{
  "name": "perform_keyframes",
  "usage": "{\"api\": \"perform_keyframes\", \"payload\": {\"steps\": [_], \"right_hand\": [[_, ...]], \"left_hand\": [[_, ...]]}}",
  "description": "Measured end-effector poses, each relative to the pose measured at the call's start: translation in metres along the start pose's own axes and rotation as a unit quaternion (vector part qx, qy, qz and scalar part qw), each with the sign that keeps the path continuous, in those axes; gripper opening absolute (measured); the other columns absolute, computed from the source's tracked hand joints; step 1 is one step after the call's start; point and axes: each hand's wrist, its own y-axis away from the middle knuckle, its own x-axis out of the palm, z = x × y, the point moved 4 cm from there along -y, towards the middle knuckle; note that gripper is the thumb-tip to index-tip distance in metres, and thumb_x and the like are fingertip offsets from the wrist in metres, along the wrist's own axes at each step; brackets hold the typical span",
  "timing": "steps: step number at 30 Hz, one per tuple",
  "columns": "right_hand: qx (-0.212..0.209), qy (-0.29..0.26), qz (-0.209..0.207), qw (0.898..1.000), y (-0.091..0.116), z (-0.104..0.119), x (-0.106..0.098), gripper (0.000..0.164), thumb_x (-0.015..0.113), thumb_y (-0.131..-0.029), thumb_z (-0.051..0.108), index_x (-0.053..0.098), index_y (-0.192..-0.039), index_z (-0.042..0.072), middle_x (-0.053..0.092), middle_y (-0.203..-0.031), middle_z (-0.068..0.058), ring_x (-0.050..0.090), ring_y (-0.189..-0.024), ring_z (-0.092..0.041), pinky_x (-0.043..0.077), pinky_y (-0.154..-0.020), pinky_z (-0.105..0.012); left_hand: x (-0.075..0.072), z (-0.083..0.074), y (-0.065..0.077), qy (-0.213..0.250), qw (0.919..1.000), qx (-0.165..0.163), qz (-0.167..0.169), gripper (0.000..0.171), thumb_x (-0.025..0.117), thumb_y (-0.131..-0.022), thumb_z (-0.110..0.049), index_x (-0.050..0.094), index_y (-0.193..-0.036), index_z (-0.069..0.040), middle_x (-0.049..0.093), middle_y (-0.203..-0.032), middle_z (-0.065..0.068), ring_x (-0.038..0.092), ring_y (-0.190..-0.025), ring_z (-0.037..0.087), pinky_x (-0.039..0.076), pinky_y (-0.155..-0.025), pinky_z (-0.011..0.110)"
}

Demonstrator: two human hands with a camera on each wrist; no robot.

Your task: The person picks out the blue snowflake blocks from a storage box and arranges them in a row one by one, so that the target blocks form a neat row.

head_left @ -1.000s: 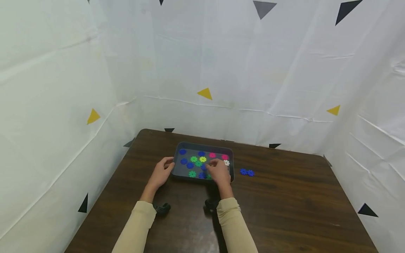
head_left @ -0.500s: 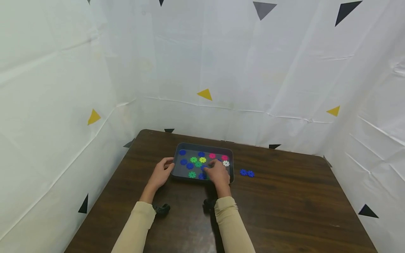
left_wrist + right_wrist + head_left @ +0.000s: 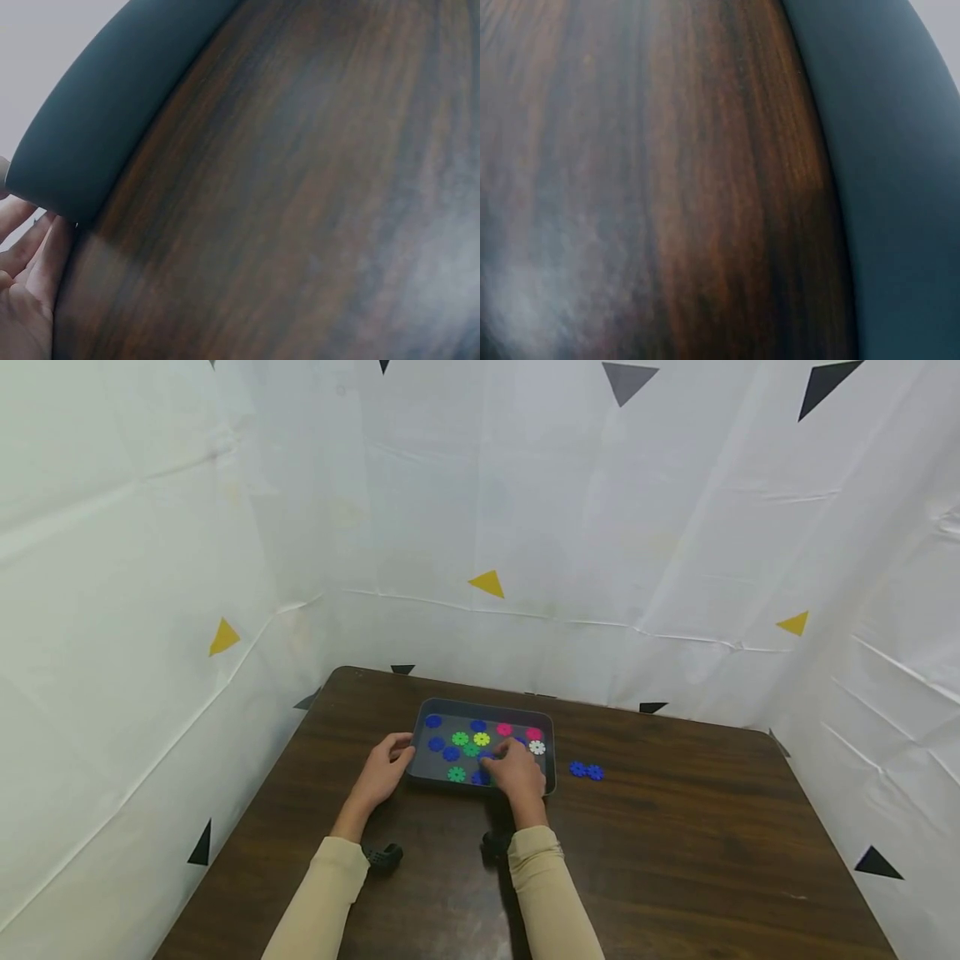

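A dark grey tray point(image 3: 442, 706) lies on the table, with flower-shaped plastic discs inside it. My left hand point(image 3: 382, 770) rests against the tray's left side, fingers relaxed; in the left wrist view its fingers point(image 3: 49, 262) touch the outer wall at a corner. My right hand point(image 3: 517, 772) reaches over the near right part of the tray, thumb and fingers bent down beside a blue disc point(image 3: 486, 757). Whether it pinches a disc is too small to tell. The right wrist view has only the tray's outer wall point(image 3: 900, 195) and table, no hand.
Two joined blue discs point(image 3: 586, 771) lie on the brown wooden table point(image 3: 690, 843), right of the tray. Among the tray's discs are a yellow one point(image 3: 482, 739), a white one point(image 3: 537, 747), pink ones point(image 3: 533, 733) and green ones point(image 3: 456, 773). White sheeting point(image 3: 420, 510) hangs behind.
My right hand has shifted slightly left and lower over the tray, then stays there. My left hand and the joined blue discs have not moved.
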Motion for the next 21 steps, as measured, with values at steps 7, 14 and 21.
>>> {"api": "perform_keyframes", "payload": {"steps": [7, 14, 21], "right_hand": [[-0.007, 0.003, 0.004, 1.0, -0.0018, -0.0011, 0.0008, 0.034, 0.081, -0.096, 0.043, 0.07, -0.117, 0.018, 0.075, -0.115, -0.008, 0.07, -0.098, -0.032, 0.051, -0.086, -0.053], [-0.016, 0.008, 0.005, 1.0, -0.002, -0.0023, 0.0013, 0.033, 0.081, -0.097, 0.04, 0.07, -0.117, 0.017, 0.075, -0.112, -0.006, 0.069, -0.095, -0.03, 0.052, -0.084, -0.05], [-0.014, 0.0, -0.019, 1.0, -0.0013, -0.0009, -0.0022, 0.02, 0.076, -0.101, 0.033, 0.072, -0.114, 0.018, 0.076, -0.111, -0.004, 0.069, -0.096, -0.029, 0.052, -0.086, -0.05]], "left_hand": [[0.0008, 0.0012, -0.001, -0.005, 1.0, 0.002, -0.003, 0.048, 0.056, -0.114, -0.033, 0.052, -0.156, -0.009, 0.055, -0.158, 0.018, 0.052, -0.148, 0.041, 0.045, -0.119, 0.062], [0.0007, 0.0001, -0.0001, -0.009, 0.9999, 0.001, -0.006, 0.049, 0.056, -0.114, -0.034, 0.052, -0.156, -0.009, 0.056, -0.158, 0.018, 0.053, -0.148, 0.041, 0.045, -0.119, 0.062], [0.0017, -0.0021, 0.0013, -0.012, 0.9999, 0.003, -0.008, 0.05, 0.056, -0.114, -0.036, 0.053, -0.157, -0.009, 0.057, -0.157, 0.019, 0.054, -0.147, 0.04, 0.046, -0.118, 0.062]]}}
